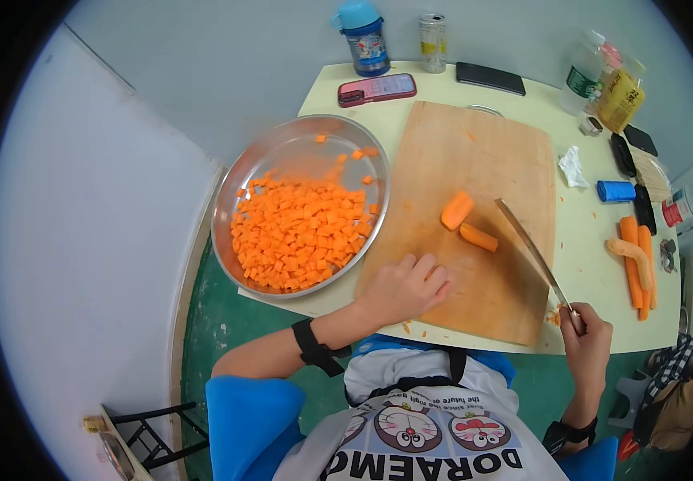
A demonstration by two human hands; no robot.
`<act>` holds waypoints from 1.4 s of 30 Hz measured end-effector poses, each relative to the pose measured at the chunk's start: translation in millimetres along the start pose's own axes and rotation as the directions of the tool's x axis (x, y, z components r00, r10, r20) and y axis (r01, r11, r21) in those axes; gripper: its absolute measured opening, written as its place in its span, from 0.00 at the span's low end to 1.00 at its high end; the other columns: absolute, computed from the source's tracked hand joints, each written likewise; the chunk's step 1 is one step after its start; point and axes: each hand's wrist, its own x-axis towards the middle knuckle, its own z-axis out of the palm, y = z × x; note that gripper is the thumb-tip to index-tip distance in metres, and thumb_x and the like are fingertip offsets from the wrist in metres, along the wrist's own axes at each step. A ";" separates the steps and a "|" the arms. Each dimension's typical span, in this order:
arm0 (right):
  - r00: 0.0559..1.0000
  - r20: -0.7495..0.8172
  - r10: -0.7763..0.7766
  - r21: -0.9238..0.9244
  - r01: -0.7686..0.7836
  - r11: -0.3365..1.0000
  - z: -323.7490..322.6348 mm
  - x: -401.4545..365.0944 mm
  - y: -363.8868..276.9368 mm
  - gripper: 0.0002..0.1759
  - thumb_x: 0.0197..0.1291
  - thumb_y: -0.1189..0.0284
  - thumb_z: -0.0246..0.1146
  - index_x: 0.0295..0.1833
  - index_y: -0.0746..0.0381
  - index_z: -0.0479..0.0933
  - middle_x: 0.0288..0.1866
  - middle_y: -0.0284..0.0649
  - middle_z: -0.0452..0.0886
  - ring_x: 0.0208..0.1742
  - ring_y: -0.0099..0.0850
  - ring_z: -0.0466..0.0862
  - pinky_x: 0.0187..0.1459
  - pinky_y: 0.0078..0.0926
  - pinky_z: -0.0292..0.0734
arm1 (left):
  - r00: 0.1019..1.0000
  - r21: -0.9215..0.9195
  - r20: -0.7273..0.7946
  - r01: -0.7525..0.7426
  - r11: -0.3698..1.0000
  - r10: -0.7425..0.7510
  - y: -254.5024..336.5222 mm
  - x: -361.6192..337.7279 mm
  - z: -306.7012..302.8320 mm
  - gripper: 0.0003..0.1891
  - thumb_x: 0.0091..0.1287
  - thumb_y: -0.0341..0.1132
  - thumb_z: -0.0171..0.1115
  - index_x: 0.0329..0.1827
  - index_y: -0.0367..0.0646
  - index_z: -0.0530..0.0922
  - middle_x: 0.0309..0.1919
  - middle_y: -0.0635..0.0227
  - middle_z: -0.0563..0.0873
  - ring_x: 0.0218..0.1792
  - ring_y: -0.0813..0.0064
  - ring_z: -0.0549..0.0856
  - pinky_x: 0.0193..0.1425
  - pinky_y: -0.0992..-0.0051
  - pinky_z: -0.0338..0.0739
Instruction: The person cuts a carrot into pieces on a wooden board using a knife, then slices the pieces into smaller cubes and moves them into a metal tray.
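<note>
My right hand [589, 333] grips the knife [534, 254], its blade apart from my left hand [408, 289], probably for safety. The left curls over the cutting board [487, 156]; I can't tell whether it's empty. Carrot pieces [457, 211] lie just beyond it, diced carrots [302, 232] in the metal tray [286, 148] leftward.

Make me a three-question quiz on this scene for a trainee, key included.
1. Which hand holds the knife?
2. True or false: two large carrot pieces lie on the board.
3. Where is the diced carrot?
A) In the flask
B) In the metal bowl
C) In the can

Key:
1. The right hand.
2. True.
3. B.
</note>
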 end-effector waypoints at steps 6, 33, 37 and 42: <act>1.000 -0.012 -0.021 0.020 0.022 1.000 4.4 -0.6 0.5 0.06 0.54 0.77 0.63 0.35 0.69 0.76 0.12 0.41 0.64 0.14 0.23 0.61 0.19 0.21 0.59 | 0.996 -0.112 0.059 0.072 0.991 -0.066 -5.5 -4.1 -1.7 0.09 0.52 0.36 0.64 0.26 0.45 0.72 0.25 0.67 0.72 0.20 0.69 0.77 0.19 0.72 0.71; 0.999 -0.024 0.048 0.082 -0.046 0.996 7.8 -1.9 -2.9 0.07 0.58 0.76 0.62 0.32 0.70 0.74 0.15 0.28 0.51 0.19 0.15 0.52 0.20 0.21 0.46 | 0.563 -0.399 0.429 0.820 0.411 -0.706 -121.9 46.4 -77.1 0.16 0.67 0.42 0.53 0.48 0.39 0.79 0.38 0.68 0.84 0.39 0.73 0.83 0.34 0.73 0.81; 0.998 -0.033 0.056 0.092 -0.053 0.994 8.7 -1.7 -3.9 0.07 0.57 0.76 0.62 0.32 0.70 0.74 0.14 0.28 0.52 0.19 0.15 0.52 0.20 0.21 0.47 | 0.794 -0.396 0.292 0.608 0.688 -0.533 -69.9 56.7 -74.0 0.13 0.66 0.38 0.54 0.41 0.38 0.80 0.31 0.66 0.85 0.32 0.70 0.84 0.33 0.73 0.77; 1.000 -0.010 0.014 0.073 -0.013 0.997 4.6 -0.8 3.3 0.07 0.56 0.75 0.63 0.37 0.69 0.77 0.12 0.39 0.59 0.13 0.24 0.61 0.18 0.22 0.58 | 0.776 -0.134 0.477 0.528 0.839 -0.413 -16.2 68.6 -40.9 0.17 0.60 0.30 0.56 0.53 0.40 0.74 0.50 0.59 0.79 0.42 0.61 0.82 0.42 0.67 0.77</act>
